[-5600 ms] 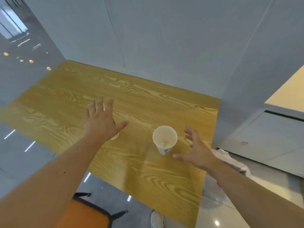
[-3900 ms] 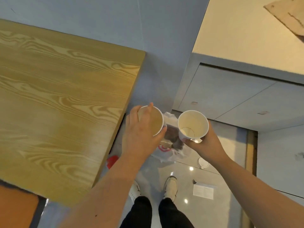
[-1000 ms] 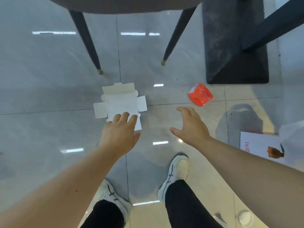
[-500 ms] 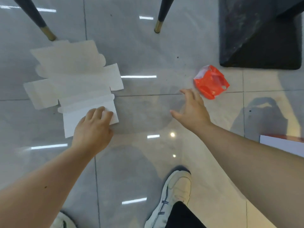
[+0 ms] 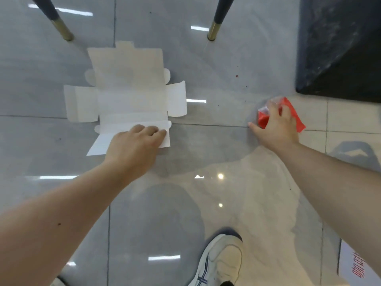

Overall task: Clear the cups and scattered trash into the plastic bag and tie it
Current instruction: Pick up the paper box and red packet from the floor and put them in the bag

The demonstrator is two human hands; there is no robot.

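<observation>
I'm looking straight down at a glossy grey tile floor (image 5: 206, 203) — no plastic bag or cups anywhere in this view, only scattered trash. Left hand (image 5: 134, 149) sits on the near flap of a flattened white cardboard box (image 5: 132, 96), fingers curled down onto the flap's right end, knuckles up; thumb is hidden under the palm, so I can't tell whether it's pinching the flap or just pressing on it. The box lies unfolded and flat on the tiles, side flaps spread left and right, its far edge near two dark chair legs with gold tips (image 5: 214, 32). Right hand (image 5: 276, 126) is down on a crumpled red plastic wrapper (image 5: 296, 122), fingers closed over its top and thumb stretched out left along the floor — the red sticks out on both sides of the hand, with a clear crinkly bit at the far end. Looks like a grasp on the wrapper, and the wrapper is touching the floor. The wrapper lies just beside the corner of a black slab base (image 5: 340, 58) at top right. The two hands are well apart. A white sneaker (image 5: 220, 263) is at bottom centre, and a white sheet with red print (image 5: 354, 267) pokes in at the bottom right edge.
</observation>
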